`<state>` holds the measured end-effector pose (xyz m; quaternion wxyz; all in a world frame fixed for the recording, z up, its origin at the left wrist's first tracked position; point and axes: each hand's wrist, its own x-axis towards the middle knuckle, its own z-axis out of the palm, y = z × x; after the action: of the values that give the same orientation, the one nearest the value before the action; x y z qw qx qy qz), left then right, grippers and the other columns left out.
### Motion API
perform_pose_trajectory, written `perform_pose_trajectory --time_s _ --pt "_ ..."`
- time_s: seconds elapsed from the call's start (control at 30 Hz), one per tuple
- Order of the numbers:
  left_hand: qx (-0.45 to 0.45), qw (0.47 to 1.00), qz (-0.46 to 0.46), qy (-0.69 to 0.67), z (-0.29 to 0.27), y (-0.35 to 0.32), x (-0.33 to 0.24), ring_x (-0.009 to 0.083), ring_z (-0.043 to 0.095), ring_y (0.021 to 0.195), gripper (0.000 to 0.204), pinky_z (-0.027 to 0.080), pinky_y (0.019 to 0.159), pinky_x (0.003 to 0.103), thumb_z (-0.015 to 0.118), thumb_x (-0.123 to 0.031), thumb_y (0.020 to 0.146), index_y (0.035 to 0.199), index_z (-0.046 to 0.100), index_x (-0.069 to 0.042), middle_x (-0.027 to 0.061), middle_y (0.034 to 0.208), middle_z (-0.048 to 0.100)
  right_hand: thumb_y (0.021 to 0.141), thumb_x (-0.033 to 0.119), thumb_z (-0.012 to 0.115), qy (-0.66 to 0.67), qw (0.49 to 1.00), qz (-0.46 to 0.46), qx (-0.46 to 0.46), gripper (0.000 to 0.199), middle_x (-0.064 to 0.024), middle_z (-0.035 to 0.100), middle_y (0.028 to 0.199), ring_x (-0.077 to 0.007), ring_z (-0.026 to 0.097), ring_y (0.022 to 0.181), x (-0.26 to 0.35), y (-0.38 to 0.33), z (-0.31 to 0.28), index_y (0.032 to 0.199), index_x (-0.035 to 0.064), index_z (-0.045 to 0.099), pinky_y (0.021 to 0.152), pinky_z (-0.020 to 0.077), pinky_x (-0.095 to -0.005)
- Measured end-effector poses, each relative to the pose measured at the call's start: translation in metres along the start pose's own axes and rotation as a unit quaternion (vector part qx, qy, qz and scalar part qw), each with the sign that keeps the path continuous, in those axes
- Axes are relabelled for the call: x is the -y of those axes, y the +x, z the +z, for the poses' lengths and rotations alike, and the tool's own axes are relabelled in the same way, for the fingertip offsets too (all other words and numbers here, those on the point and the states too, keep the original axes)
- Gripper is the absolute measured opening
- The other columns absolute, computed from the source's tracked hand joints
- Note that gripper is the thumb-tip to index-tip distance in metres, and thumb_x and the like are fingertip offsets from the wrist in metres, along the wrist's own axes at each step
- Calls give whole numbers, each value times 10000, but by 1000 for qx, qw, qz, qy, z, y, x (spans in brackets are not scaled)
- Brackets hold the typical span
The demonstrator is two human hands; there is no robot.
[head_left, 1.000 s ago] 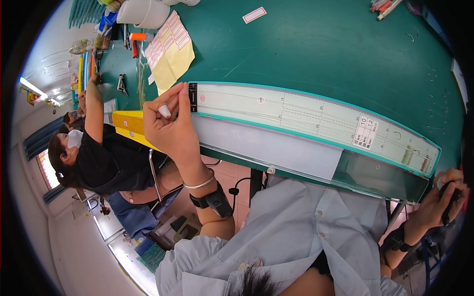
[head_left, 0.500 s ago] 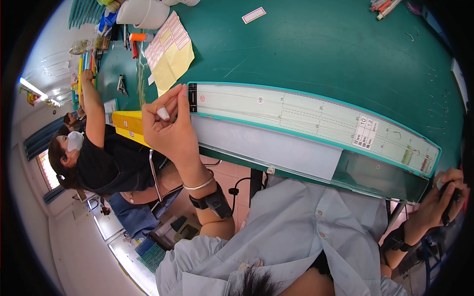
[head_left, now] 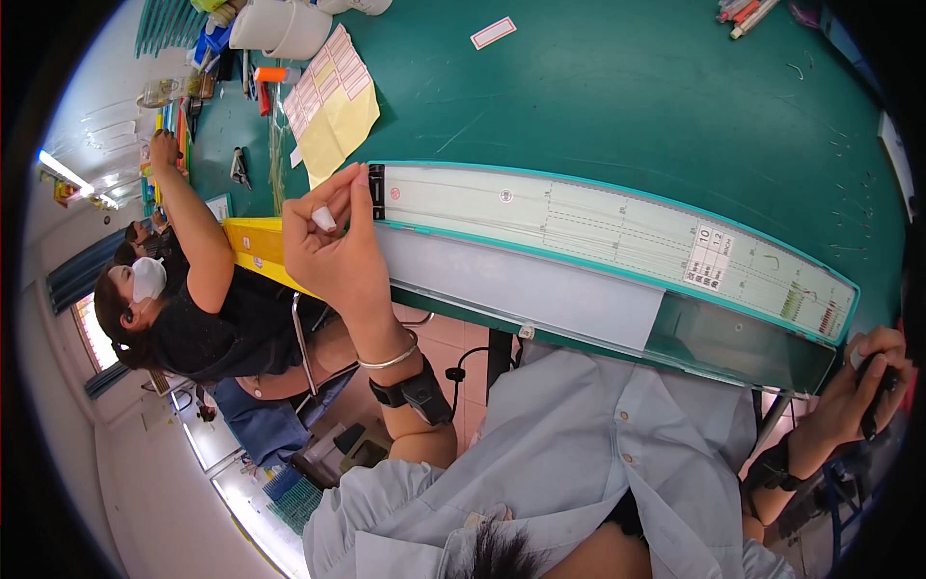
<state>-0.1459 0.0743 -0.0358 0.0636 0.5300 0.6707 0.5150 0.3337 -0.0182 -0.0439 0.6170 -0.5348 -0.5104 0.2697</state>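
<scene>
A long teal-rimmed case (head_left: 598, 217) lies open along the near table edge, its white board carrying thin lines, a printed label and small hooks at the right end. A black clip (head_left: 377, 193) sits at its left end. Beside that clip, my left hand (head_left: 338, 241) is raised, thumb and index fingertip pinched together; anything between them is too thin to make out. White tape wraps one of its fingers. At the far right, past the case's end, my right hand (head_left: 868, 386) grips a black handheld tool (head_left: 878, 398), mostly covered by the fingers.
A clear lid (head_left: 743, 333) with a pale sheet hangs at the case's near side. A yellow and pink label sheet (head_left: 338, 111) and small pliers (head_left: 239, 168) lie to the left. Loose hooks (head_left: 839, 188) are scattered at right. A masked co-worker (head_left: 183, 309) sits at left.
My left hand has shifted very slightly right and stays pinched by the clip. My right hand looks unchanged. The co-worker's arm has moved a little.
</scene>
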Motion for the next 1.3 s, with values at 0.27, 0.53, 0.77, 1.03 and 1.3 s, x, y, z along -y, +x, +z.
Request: perform_pose_trajectory --time_s 0.27,0.53,0.77,1.03,1.3 --pt "0 1000 -2 2 -1 0 -1 140 715 813 159 594 766 251 744 49 864 918 595 35 158 954 733 1013 -4 480 2 1000 3 0 40 -136 482 876 -155 403 738 0 0 0 1004 25 456 649 339 -294" --pt "1 1000 8 -5 0 0 -1 131 708 817 143 593 762 247 733 57 871 924 602 35 151 954 730 1015 -3 481 10 1000 3 8 31 -138 483 883 -154 402 750 -1 0 -2 1011 21 461 654 341 -293" --pt "1 1000 -5 -3 1 0 -2 127 704 817 131 589 759 242 735 56 870 927 618 40 142 952 726 1013 -8 479 10 1000 8 -2 31 -141 484 889 -157 409 760 0 -1 -1 1022 19 467 661 346 -291" --pt "-23 999 35 -15 0 -1 -3 173 729 898 247 588 783 241 706 63 889 974 485 -7 218 1030 723 1010 -11 481 14 1000 13 -1 37 -140 487 894 -159 416 766 -1 -1 -1 1031 18 473 661 350 -288" --pt "-3 999 -7 32 -4 -2 -2 201 744 869 375 583 759 235 728 51 878 978 382 -52 240 964 739 1008 -4 482 10 1000 14 -4 37 -141 490 906 -165 430 786 2 1 0 1023 22 461 678 378 -283"
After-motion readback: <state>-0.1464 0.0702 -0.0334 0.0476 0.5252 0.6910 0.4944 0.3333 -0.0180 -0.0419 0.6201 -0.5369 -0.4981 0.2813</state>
